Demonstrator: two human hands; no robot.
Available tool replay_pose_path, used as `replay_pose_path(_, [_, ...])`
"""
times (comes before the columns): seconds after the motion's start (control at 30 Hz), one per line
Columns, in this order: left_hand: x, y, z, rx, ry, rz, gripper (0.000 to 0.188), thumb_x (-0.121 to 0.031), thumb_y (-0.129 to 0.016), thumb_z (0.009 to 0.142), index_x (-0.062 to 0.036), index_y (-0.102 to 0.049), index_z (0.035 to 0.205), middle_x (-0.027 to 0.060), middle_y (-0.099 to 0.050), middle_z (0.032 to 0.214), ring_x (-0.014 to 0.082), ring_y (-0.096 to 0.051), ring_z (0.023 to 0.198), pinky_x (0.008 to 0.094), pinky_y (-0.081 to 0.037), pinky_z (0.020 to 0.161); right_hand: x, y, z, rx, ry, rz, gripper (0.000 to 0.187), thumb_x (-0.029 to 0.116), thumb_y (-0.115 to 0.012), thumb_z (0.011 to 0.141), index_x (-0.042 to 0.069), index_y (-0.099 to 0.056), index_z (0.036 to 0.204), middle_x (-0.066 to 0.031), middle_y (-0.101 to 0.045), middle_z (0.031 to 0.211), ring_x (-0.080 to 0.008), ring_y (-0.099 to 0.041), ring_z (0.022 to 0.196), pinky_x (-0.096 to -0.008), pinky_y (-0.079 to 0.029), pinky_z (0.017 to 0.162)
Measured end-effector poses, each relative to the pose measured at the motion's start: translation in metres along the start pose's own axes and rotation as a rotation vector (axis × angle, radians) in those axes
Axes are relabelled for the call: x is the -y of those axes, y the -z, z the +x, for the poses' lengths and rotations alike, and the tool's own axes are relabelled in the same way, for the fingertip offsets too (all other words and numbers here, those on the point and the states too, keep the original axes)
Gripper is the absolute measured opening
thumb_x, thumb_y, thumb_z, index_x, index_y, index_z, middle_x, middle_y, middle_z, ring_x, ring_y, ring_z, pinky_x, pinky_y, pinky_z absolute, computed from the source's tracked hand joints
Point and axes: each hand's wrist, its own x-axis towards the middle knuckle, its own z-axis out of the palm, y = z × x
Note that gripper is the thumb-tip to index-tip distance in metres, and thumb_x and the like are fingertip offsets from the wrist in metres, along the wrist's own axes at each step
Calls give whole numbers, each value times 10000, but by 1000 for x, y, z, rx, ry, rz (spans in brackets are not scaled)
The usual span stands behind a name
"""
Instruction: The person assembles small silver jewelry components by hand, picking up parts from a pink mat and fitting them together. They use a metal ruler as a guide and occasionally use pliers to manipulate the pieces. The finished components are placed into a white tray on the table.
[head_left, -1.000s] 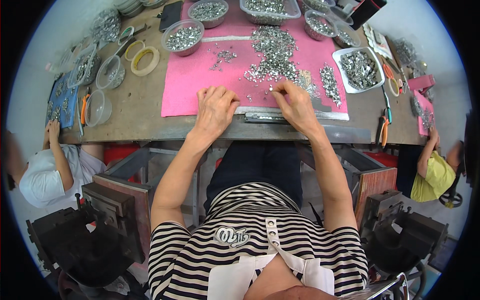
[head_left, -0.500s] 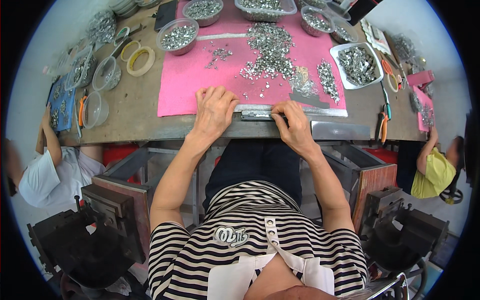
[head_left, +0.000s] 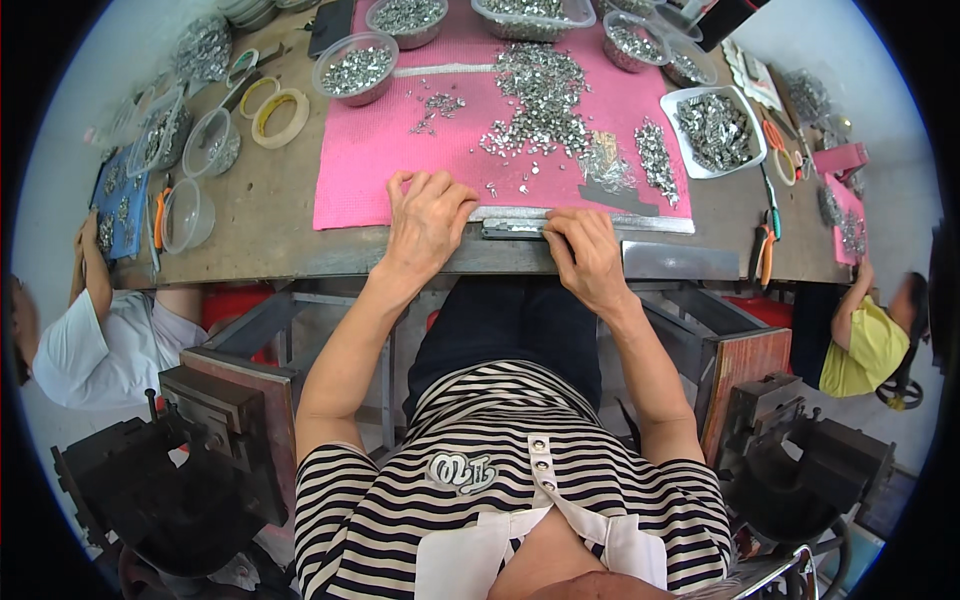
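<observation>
A narrow grey metal bar (head_left: 513, 229) lies along the front edge of the pink mat (head_left: 365, 170). My right hand (head_left: 590, 258) is closed over the bar's right end, thumb and fingers drawn together; what they pinch is hidden. Left of the bar, my left hand (head_left: 430, 222) rests at the mat's edge with curled fingers, its thumb and forefinger together near the bar's left end. Anything small between those fingertips cannot be made out. Beyond both hands, a heap of small silvery metal pieces (head_left: 540, 95) spreads over the mat, with a smaller pile (head_left: 655, 160) to the right.
Clear tubs of metal pieces (head_left: 357, 70) stand at the back, a white tray (head_left: 713, 132) at right. Tape rolls (head_left: 280, 118) lie at left; orange-handled pliers (head_left: 766, 250) and a flat metal plate (head_left: 680, 261) lie at right. Co-workers sit on both sides.
My right hand's fingers have shifted slightly at the bar's right end. My left hand stays in nearly the same place. The co-worker at left has moved a little.
</observation>
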Motion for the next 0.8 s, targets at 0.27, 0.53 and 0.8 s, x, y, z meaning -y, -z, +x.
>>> replay_pose_path(0.27, [-22,-3,4,21,56,-248,52,-61,-689,911,-51,-671,959,68,-638,878,270,-605,876,414,-416,879,-16,4,27,122,-69,23,72,51,-718,892,31,-708,961,-91,-666,938,-291,-632,896,-409,-452,837])
replay_pose_path(0.53, [-58,-25,5,-49,19,-460,76,-13,-674,915,-11,-637,981,118,-625,872,313,-591,842,406,-445,819,-34,-26,59,225,10,-108,76,94,-722,868,27,-693,889,-121,-646,888,-316,-616,890,-455,-452,837])
replay_pose_path(0.8, [-61,-35,2,-22,4,-473,116,18,-688,890,17,-613,978,136,-626,939,335,-604,883,433,-477,801,-27,0,44,151,-221,173,72,56,-703,894,7,-662,928,-135,-663,858,-334,-641,810,-434,-468,776])
